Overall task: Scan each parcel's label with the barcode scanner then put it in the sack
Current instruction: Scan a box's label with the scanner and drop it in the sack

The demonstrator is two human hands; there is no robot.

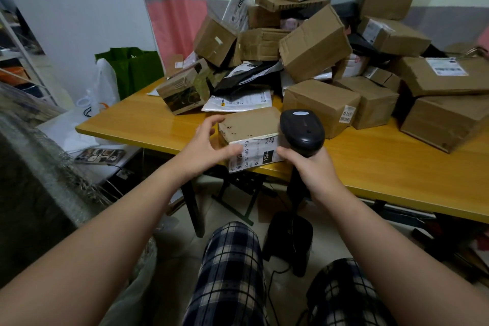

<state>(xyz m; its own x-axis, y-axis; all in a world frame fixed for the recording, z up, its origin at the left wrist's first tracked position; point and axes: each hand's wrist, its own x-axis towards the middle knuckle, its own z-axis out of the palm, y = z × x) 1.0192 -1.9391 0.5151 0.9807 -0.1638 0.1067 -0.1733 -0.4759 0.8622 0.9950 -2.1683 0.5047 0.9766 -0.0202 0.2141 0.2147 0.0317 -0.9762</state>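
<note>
A flat brown cardboard parcel [251,124] lies at the front edge of the yellow table [383,164], its white barcode label [255,155] facing me. My left hand [205,147] grips the parcel's left end, fingers over the top and thumb on the label side. My right hand [315,169] holds the handle of a black barcode scanner [301,130], whose head sits just right of the parcel. A woven grey sack [39,172] stands open-sided at the far left, beside my left arm.
A tall heap of cardboard boxes [315,42] and mailer bags [238,99] covers the back and right of the table. A green bag [137,66] and a white plastic bag [103,87] stand left of the table. A phone [100,155] lies on a low surface. A black scanner stand [291,235] sits on the floor.
</note>
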